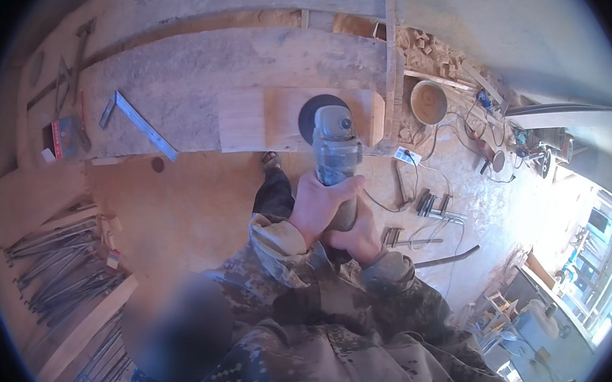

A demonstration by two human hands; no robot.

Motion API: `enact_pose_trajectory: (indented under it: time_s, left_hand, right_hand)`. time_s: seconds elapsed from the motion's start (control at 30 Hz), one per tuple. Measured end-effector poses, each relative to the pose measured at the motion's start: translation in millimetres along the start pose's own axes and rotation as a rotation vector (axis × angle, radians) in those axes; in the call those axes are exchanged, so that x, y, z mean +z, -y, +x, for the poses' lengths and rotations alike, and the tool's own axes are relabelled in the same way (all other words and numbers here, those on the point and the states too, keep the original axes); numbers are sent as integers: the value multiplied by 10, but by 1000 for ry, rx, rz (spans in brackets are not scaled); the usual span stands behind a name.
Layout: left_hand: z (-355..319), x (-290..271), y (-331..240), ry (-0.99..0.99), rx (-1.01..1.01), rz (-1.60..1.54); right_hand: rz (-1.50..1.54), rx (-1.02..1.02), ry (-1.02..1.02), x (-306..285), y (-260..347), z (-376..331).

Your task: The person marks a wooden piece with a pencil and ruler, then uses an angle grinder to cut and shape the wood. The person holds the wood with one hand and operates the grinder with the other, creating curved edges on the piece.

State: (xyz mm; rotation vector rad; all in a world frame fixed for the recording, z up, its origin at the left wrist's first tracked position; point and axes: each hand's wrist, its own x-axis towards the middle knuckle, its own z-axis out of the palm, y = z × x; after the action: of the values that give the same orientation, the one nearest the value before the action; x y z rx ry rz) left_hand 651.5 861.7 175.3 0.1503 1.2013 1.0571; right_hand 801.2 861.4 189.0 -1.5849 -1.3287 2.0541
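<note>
A long workbench of worn, grey-stained wooden planks [188,51] runs across the upper view. On it lies a flat, pale wooden board [240,119] along the near edge. Well to its left lies a long, straight silver metal blade [146,127], slanting toward that edge, with a short dark bar [107,114] near its upper end. Below, the dusty tan floor [184,204] carries a white-and-blue power strip [408,155], dark metal clamps [436,207] and a curved dark bar [450,258] at right.
</note>
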Motion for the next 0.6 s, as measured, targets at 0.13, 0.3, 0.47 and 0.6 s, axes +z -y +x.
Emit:
enact_pose_trajectory:
  time_s: [0.13, 0.3, 0.47, 0.6]
  left_hand:
    - [14, -125, -96, -47, -21, -187]
    - [50, -214, -109, -76, -21, -190]
    - [71, -187, -16, -72, -23, -123]
    - [88, -141, 117, -38, -28, -92]
  right_hand:
    - [-60, 35, 44, 149, 140, 152]
    - [-97, 21, 69, 197, 139, 232]
    - [-30, 77, 33, 177, 13, 204]
    - [-55, -35, -51, 142, -152, 116]
